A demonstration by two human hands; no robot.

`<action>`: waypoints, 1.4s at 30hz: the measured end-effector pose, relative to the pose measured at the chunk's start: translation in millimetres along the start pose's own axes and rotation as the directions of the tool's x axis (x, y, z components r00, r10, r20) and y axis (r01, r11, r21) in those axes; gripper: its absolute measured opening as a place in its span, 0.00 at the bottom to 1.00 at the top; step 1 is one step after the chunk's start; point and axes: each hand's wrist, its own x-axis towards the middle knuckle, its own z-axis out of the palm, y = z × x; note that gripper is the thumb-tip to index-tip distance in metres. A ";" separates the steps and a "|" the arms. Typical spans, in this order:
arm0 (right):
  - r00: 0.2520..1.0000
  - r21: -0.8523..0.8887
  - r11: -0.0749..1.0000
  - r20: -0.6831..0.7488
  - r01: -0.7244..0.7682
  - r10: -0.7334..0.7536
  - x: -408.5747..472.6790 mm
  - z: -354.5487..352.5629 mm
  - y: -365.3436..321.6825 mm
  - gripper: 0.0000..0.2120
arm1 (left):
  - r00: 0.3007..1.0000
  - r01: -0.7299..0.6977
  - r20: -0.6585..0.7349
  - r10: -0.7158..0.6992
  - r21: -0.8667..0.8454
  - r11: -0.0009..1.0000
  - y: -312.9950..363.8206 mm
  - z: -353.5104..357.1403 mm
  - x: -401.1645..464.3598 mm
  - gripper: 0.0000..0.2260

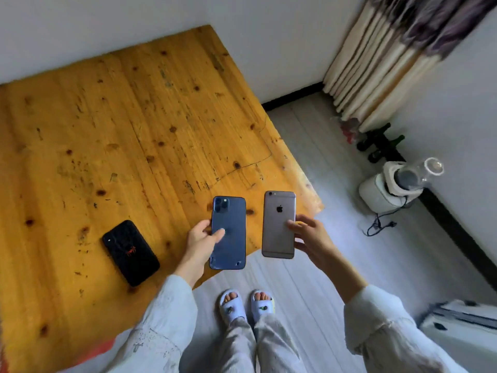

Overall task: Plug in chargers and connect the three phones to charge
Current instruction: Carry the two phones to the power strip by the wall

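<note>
A black phone (131, 253) with a small red emblem lies face down on the wooden table (121, 135), near its front edge. My left hand (199, 243) grips a blue phone (231, 227) by its left side, back facing up, over the table's front right corner. My right hand (309, 235) holds a grey phone (277, 230) by its right side, back up, just past the table's right edge. The two held phones are side by side and apart. No charger or cable for the phones is in view.
A white appliance (387, 189) with a clear jar stands on the floor at the right, its dark cord (379, 224) loose beside it. Dark bottles (379, 142) sit below a curtain (382, 65). A white box (462, 321) is at lower right. My slippered feet (246, 305) stand by the table.
</note>
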 end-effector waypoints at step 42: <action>-0.146 0.241 0.416 -0.690 0.877 0.709 -821.0 -518.2 690.5 0.11 | -0.296 -0.766 0.791 -0.536 0.139 0.628 -504.9 623.7 -885.4 0.06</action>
